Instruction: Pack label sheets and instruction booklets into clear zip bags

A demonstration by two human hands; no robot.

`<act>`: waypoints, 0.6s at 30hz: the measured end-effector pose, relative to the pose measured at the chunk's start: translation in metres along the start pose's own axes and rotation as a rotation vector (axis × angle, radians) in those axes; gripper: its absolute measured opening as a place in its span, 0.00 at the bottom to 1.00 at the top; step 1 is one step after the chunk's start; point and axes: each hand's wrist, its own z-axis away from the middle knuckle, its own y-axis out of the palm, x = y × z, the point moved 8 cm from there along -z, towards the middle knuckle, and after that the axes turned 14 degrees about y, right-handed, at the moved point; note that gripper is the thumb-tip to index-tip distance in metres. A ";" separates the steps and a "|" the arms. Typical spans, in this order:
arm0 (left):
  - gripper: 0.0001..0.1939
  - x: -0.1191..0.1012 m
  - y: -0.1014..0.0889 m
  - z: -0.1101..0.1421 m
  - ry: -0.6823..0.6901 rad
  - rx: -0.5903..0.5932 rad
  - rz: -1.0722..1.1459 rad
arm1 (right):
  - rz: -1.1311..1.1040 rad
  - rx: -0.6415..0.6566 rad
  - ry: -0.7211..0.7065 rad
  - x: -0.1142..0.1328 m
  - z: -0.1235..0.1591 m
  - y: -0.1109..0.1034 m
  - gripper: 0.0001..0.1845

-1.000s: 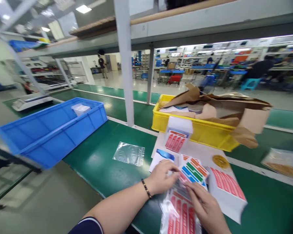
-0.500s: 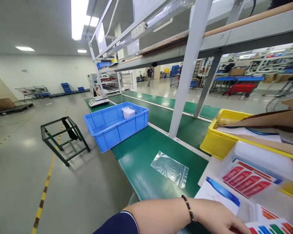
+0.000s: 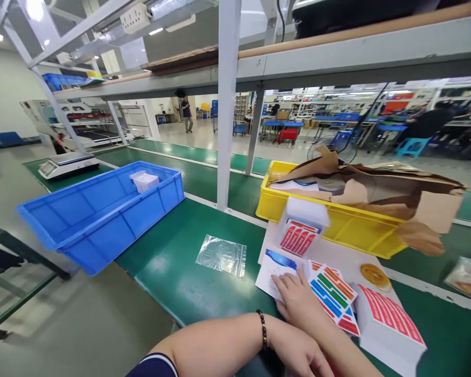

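My right hand (image 3: pixel 294 299) reaches across to the left, its fingers lying flat on a white card with a blue mark (image 3: pixel 277 264). Just right of it lies a fan of sheets with green, blue, orange and red labels (image 3: pixel 333 291). Below, at the frame's bottom edge, is my left hand (image 3: pixel 300 357), a bead bracelet on its wrist; my right forearm and the frame edge hide its fingers. A thick white stack topped with red labels (image 3: pixel 390 315) lies to the right, and another red-label sheet (image 3: pixel 299 236) leans against the yellow bin (image 3: pixel 339 226).
A clear zip bag (image 3: pixel 222 255) lies on the green belt (image 3: pixel 172 272). A blue bin (image 3: pixel 98 217) holding a white packet (image 3: pixel 144 181) overhangs the edge at left. Brown paper (image 3: pixel 377 180) fills the yellow bin. A yellow tape roll (image 3: pixel 374 275), a scale (image 3: pixel 67 163), a steel post (image 3: pixel 227 104).
The view swung left and back. Both hands earlier held label sheets over a plastic bag; now my right hand rests on the white card and my left has dropped to the frame's bottom.
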 end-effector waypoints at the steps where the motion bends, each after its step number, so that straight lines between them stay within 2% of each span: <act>1: 0.06 -0.004 -0.003 0.004 0.013 -0.023 -0.002 | 0.035 0.019 -0.006 0.004 -0.003 0.004 0.18; 5: 0.06 -0.013 -0.008 0.012 0.050 -0.071 0.007 | 0.090 0.017 -0.065 0.011 -0.003 0.009 0.09; 8: 0.07 -0.013 -0.005 0.011 0.077 -0.052 0.002 | 0.090 -0.017 -0.064 0.006 -0.002 0.012 0.14; 11: 0.11 -0.011 -0.008 0.010 0.115 -0.114 -0.005 | 0.084 -0.106 -0.006 -0.012 -0.004 0.007 0.18; 13: 0.16 -0.012 -0.022 0.015 0.140 -0.290 0.027 | 0.035 -0.261 0.099 -0.034 -0.005 -0.012 0.18; 15: 0.24 -0.013 -0.042 0.025 0.171 -0.539 0.150 | -0.034 -0.434 0.205 -0.056 0.000 -0.039 0.18; 16: 0.29 -0.013 -0.051 0.032 0.185 -0.660 0.256 | -0.068 -0.487 0.226 -0.064 0.004 -0.052 0.17; 18: 0.39 -0.014 -0.065 0.044 0.233 -0.840 0.521 | -0.130 -0.510 0.174 -0.065 0.014 -0.075 0.16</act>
